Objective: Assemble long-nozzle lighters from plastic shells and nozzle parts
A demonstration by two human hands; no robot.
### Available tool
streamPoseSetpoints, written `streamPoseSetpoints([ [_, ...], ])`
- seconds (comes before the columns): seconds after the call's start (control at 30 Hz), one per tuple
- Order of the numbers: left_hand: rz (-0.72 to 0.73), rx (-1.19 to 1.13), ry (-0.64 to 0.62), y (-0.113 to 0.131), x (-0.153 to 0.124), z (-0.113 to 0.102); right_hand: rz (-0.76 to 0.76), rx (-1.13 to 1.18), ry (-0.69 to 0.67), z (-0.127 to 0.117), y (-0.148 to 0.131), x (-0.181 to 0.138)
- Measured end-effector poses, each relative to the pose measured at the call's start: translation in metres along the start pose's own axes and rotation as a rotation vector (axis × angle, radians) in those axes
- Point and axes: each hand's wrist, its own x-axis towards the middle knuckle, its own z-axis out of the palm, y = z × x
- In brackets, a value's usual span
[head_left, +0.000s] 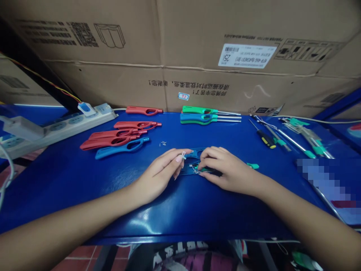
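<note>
My left hand [163,167] is closed, pinching a small white plastic piece [183,155] between thumb and forefinger. Under and between both hands lies an opened blue lighter casing [184,170], with thin pale wires [195,170] and a dark and green part showing inside. My right hand [222,165] is closed over the casing's right part, its fingertips pressed together at the wired inner part. That hand hides most of what it grips. A green tip [253,165] sticks out behind my right wrist.
Red lighter casings [105,140] and a blue one [122,148] lie left, near small screws [163,143]. Lighters with metal tubes [210,117] lie at the back. A screwdriver [265,138] and lighter inner parts [307,135] lie right. A power strip [70,126] and cardboard box [191,86] border the table.
</note>
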Motion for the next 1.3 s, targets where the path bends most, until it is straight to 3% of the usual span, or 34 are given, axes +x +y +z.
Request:
streamPoseSetpoints([
  [0.53, -0.033, 0.012, -0.043, 0.001, 0.004, 0.001, 0.071, 0.295, 0.068, -0.003, -0.003, -0.001],
  [0.8, -0.059, 0.011, -0.068, 0.001, 0.005, 0.001, 0.188, 0.478, 0.006, 0.000, 0.002, 0.000],
  [1.03, -0.156, -0.013, -0.040, 0.007, 0.003, 0.001, 0.271, 0.810, -0.047, 0.007, 0.005, 0.002],
  [1.3, -0.203, -0.014, -0.110, 0.008, 0.004, -0.001, 0.248, 0.922, -0.029, 0.011, 0.007, 0.004],
])
